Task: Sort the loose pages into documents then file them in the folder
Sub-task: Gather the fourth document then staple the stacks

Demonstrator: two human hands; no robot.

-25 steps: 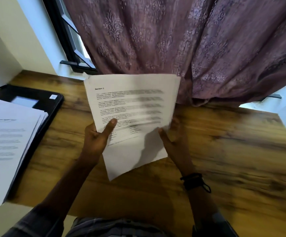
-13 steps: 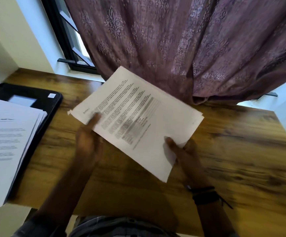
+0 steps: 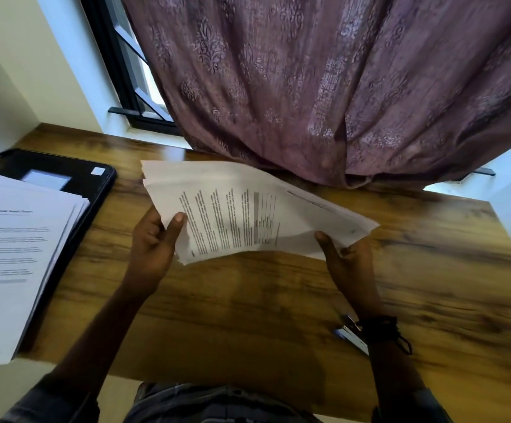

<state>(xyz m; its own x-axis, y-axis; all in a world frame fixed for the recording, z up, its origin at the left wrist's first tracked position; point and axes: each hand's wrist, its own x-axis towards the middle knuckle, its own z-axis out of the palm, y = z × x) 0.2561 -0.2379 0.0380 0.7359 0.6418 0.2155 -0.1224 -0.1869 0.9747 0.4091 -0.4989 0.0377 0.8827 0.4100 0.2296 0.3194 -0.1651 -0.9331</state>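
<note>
Pages (image 3: 248, 215) turned sideways over table (image 3: 248, 300), left hand (image 3: 153, 248) and right hand (image 3: 349, 264) pinching opposite edges

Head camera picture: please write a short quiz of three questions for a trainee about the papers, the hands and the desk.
1. True or false: only the left hand holds the sheaf of white printed pages; the right hand is off it.
2. The flat black folder under the second stack of white pages lies on which side of the brown wooden table? A left, B right, C middle.
3. Fill in: the left hand's ____ presses on top of the held sheaf.
Key: 1 false; 2 A; 3 thumb.
</note>
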